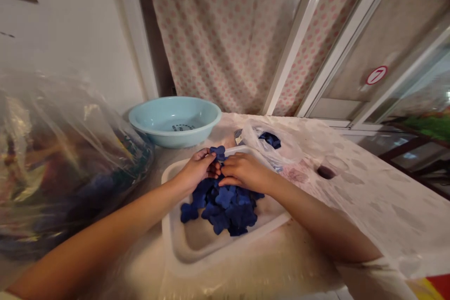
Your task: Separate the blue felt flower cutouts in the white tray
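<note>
Dark blue fabric petals [230, 206], flower-shaped, lie heaped in a shallow white tray [188, 262]. Over the back of the heap, my left hand [201, 167] pinches one blue petal piece [218, 152] between thumb and fingers. Close beside it, my right hand [244, 171] reaches in from the right, its fingers bent together near the left fingertips. Whatever those right fingers grip is hidden behind the hand. One petal piece [189, 213] sits apart at the tray's left side.
A light blue basin [176, 137] stands behind the tray. Right of it lies a clear plastic bag [255, 138] with dark blue material inside. A large filled plastic bag [70, 164] takes up the left. The table cover [379, 187] extends right, with a small dark cup-like thing [326, 172] on it.
</note>
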The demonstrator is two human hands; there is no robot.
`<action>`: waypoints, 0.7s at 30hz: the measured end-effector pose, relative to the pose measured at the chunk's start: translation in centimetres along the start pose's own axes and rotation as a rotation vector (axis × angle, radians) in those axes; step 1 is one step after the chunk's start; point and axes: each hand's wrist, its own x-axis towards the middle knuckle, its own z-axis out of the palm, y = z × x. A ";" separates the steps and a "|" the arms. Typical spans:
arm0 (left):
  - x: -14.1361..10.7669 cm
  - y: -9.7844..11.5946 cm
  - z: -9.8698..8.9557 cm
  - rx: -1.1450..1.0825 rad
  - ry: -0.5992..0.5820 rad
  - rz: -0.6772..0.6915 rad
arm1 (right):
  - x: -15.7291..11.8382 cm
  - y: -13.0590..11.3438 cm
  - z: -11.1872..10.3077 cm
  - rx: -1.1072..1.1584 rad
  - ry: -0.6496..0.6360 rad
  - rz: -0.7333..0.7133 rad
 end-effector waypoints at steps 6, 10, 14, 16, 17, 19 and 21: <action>-0.6 0.1 0.8 -0.053 -0.054 -0.153 | -0.7 0.1 -0.1 -0.081 0.238 0.097; -0.9 0.6 0.8 -0.242 -0.154 -0.222 | -0.9 0.2 0.0 -0.067 0.302 0.212; -0.9 0.7 0.7 -0.349 -0.181 -0.236 | -0.9 0.0 0.2 0.060 0.328 0.304; -0.8 0.8 0.6 -0.372 -0.152 -0.214 | -1.0 -0.2 0.2 0.160 0.386 0.309; -0.8 0.8 0.7 -0.381 -0.137 -0.199 | -1.0 -0.3 0.2 0.212 0.410 0.311; -0.8 0.9 0.7 -0.397 -0.116 -0.170 | -1.0 -0.4 0.1 0.297 0.434 0.315; -0.8 1.1 0.8 -0.415 -0.105 -0.143 | -0.9 -0.6 0.0 0.345 0.440 0.305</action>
